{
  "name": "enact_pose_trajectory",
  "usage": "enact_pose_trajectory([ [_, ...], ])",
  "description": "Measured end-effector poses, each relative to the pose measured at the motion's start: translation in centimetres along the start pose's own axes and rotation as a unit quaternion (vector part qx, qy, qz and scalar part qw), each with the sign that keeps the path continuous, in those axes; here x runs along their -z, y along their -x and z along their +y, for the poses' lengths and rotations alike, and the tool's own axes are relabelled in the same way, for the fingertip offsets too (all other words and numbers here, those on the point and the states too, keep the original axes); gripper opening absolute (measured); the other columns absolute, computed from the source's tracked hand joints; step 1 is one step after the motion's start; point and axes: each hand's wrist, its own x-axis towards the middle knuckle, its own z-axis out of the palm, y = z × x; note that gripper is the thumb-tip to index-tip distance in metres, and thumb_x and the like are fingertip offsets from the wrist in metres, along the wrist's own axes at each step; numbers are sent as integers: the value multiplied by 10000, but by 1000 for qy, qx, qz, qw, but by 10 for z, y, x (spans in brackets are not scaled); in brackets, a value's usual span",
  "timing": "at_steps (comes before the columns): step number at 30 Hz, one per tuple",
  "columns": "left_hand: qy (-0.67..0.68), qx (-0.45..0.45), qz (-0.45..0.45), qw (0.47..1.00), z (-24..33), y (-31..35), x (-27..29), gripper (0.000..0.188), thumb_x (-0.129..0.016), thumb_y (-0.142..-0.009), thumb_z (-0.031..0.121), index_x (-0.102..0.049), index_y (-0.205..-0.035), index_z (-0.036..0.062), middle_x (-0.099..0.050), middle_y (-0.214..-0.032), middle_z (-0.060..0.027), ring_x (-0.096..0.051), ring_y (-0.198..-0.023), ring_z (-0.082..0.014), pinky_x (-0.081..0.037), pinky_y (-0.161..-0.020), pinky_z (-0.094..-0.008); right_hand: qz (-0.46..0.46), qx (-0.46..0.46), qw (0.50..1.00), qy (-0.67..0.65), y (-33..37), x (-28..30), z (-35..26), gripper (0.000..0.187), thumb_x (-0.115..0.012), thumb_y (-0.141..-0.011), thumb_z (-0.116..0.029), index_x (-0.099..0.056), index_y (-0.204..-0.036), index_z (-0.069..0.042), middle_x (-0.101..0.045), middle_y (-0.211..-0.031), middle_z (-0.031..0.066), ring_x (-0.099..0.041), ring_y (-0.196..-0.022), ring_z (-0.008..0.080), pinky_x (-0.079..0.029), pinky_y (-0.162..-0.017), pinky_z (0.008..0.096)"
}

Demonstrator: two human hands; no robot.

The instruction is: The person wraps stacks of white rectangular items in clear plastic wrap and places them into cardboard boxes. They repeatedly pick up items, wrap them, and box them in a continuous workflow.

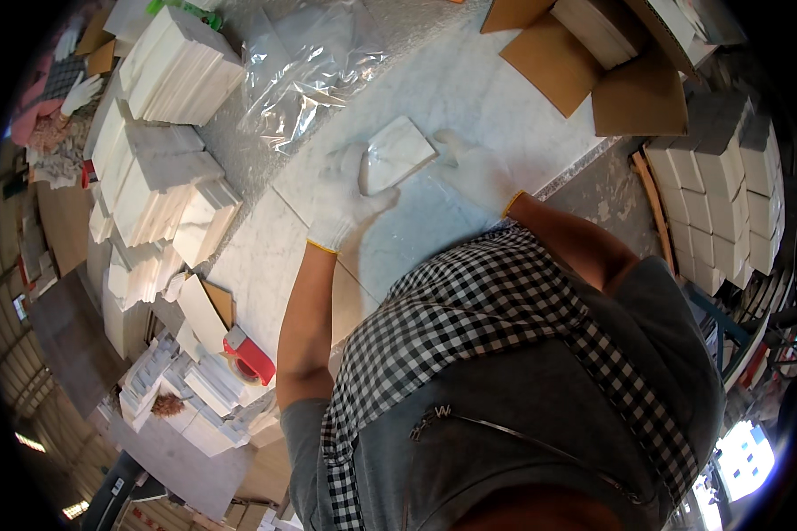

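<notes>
Marble tile [402, 155]: centre, slightly above mid-frame, flat between both hands; long axis runs lower left to upper right.
Left hand [352, 195]: nearer; grip closed around the tile's left end, thumb along the lower edge.
Right hand [476, 174]: beside the tile's right corner, grip apart; contact cannot be confirmed.
Gloves: white fabric, yellow-edged cuffs.
Tile finish: pale, grey-veined, glossy, rectangular.
Table [469, 88]: smooth, grey-veined top.
Plastic film [314, 66]: clear, crinkled, upper left of centre.
</notes>
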Motion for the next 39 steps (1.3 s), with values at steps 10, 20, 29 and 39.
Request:
enact_pose_trajectory([
  [10,-102,-107,41,988,1,13,-6,640,-785,-791,387,-626,-1349,117,-544,-1378,-190,-502,-1292,-401,-454,-1069,-475,100,259,930,242,-5,4,-25,514,-619,-916,-148,-544,-1423,-107,-638,-1317,137,-673,-1109,363,-549,-914,481],
  [20,-197,17,131,971,-7,74,41,505,-763,-857,355,-655,-1264,77,-546,-1359,-257,-523,-1219,-446,-442,-1037,-516,-7,376,894,246,10,-5,-21,520,-704,-850,-145,-571,-1344,-51,-565,-1413,132,-500,-1353,361,-464,-1089,454],
  [29,51,392,521,757,-265,149,121,523,-669,-954,427,-618,-1170,-46,-666,-1166,-184,-620,-1032,-344,-487,-908,-452,-48,345,906,239,10,-6,-24,604,-745,-829,-178,-554,-1389,-56,-544,-1449,158,-489,-1368,378,-453,-1098,455],
  [39,90,401,458,788,-207,135,103,523,-590,-942,527,-686,-1083,33,-680,-986,-281,-654,-922,-396,-486,-849,-483,-28,349,904,246,11,-11,-12,604,-746,-833,-179,-558,-1393,-54,-547,-1451,154,-495,-1365,384,-468,-1085,461],
])
